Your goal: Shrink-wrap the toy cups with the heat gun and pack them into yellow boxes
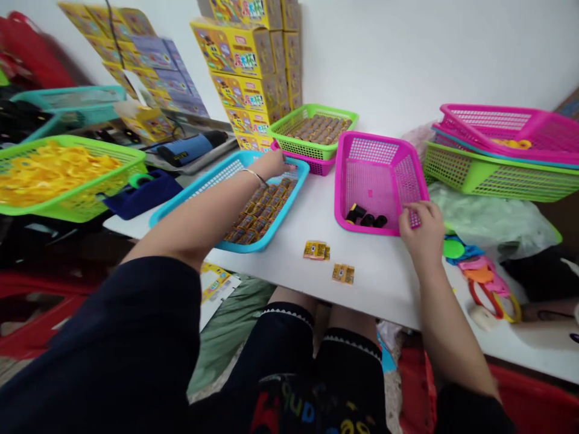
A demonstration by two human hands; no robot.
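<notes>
Left hand (272,164): over blue plastic basket (248,248); its grip, we couldn't tell.
Right hand (424,232): our grip clasped the magenta plastic basket (371,172).
Baskets: positioning, we judged; next needed steadiness.

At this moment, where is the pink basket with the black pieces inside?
In the head view, the pink basket stands on the white table right of centre, between the blue basket and the right hand, which is at its near right corner.
</notes>
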